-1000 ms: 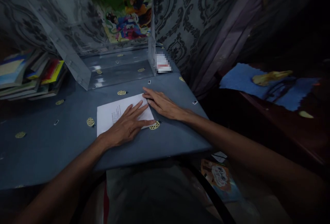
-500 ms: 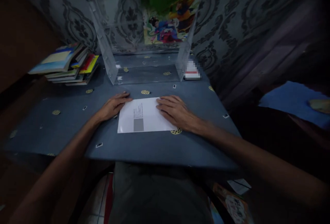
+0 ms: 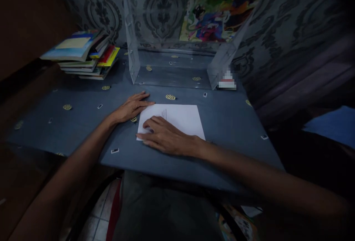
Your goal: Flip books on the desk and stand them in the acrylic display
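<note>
View: head camera, looking down over the table.
White sheet (image 3: 185, 119): lies flat on the table, near its front edge; a little print shows, too small to read.
Handling: likely light, thin and flexible; smooth enough to slide on the cover; apt to crease under a hard pinch.
Hold point: best by the right-hand edge or far-right corner, both uncovered.
Left hand (image 3: 130, 108): palm down, fingers outspread, gripping nothing; one fingertip at the sheet's far-left corner.
Right hand (image 3: 166, 135): over the sheet's near-left part, fingers loosely bent and apart, no grip visible.
Table cover (image 3: 69, 133): grey-blue, yellow pineapple prints.
Clear stand (image 3: 133, 61): transparent, upright, behind the sheet.
Books (image 3: 83, 54): uneven stack, back left.
Wall (image 3: 163, 4): dark damask pattern, bright poster (image 3: 208, 23) upon it.
Blue cloth (image 3: 332, 126): far right, well apart from the table.
Room: dim; right side too dark to itemise.
</note>
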